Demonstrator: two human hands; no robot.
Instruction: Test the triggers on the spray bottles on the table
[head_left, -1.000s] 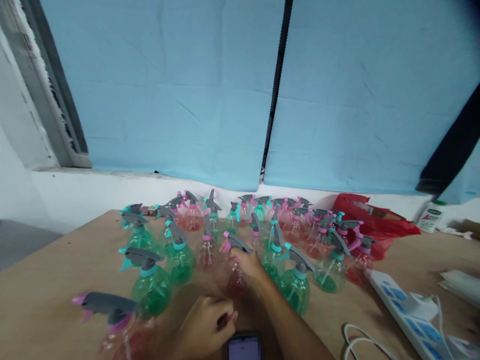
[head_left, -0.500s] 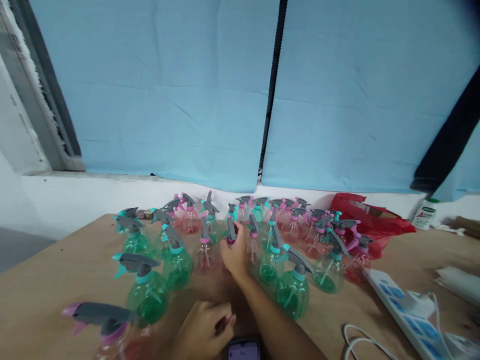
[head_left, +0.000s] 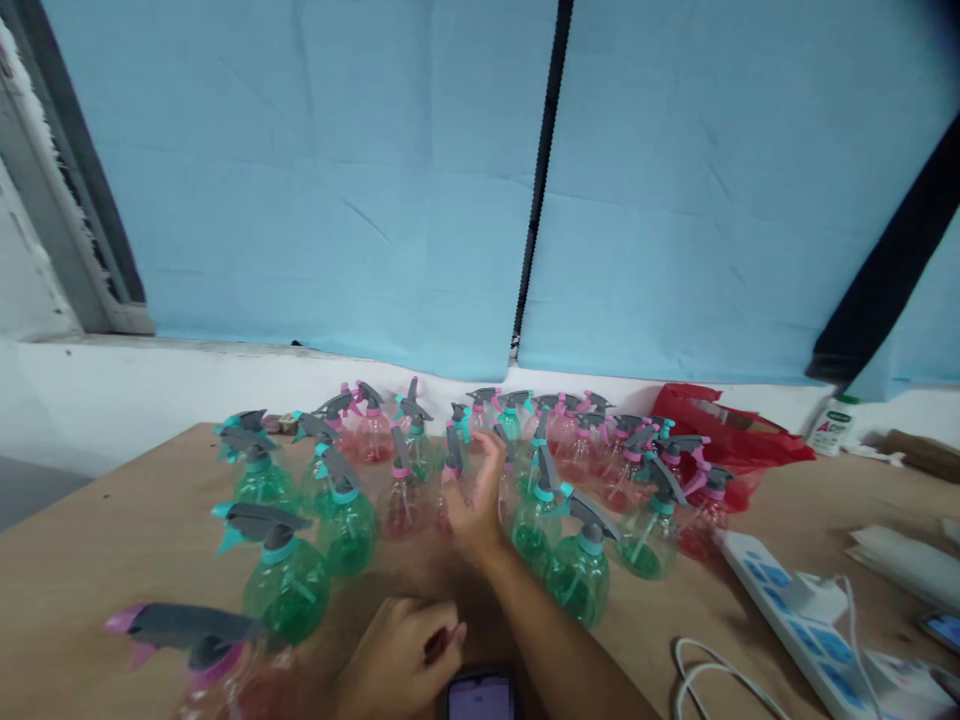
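Note:
My right hand [head_left: 477, 505] is open, thumb and fingers apart, just right of a pink-collared spray bottle [head_left: 452, 468] with a grey trigger head. That bottle stands upright among the others, its body partly hidden by my hand. Loosely curled into a fist, my left hand [head_left: 409, 650] rests low over the table with nothing visible in it. A phone [head_left: 480, 697] lies beside it at the bottom edge. Nearby stand a green spray bottle [head_left: 286, 590] on the left, another green spray bottle [head_left: 579, 582] on the right, and a pink spray bottle [head_left: 401, 498] behind my hands.
Several more pink and green spray bottles crowd the wooden table [head_left: 112, 560] toward the wall. A red plastic bag [head_left: 739, 440] and a white bottle [head_left: 831, 425] are at the back right. Nearer lie a power strip [head_left: 802, 620], a white cable [head_left: 720, 665] and a second phone [head_left: 943, 630].
My right hand has let go of the pink-collared spray bottle, opened its fingers and drawn slightly right. My left hand stays curled. The whole view has shifted slightly.

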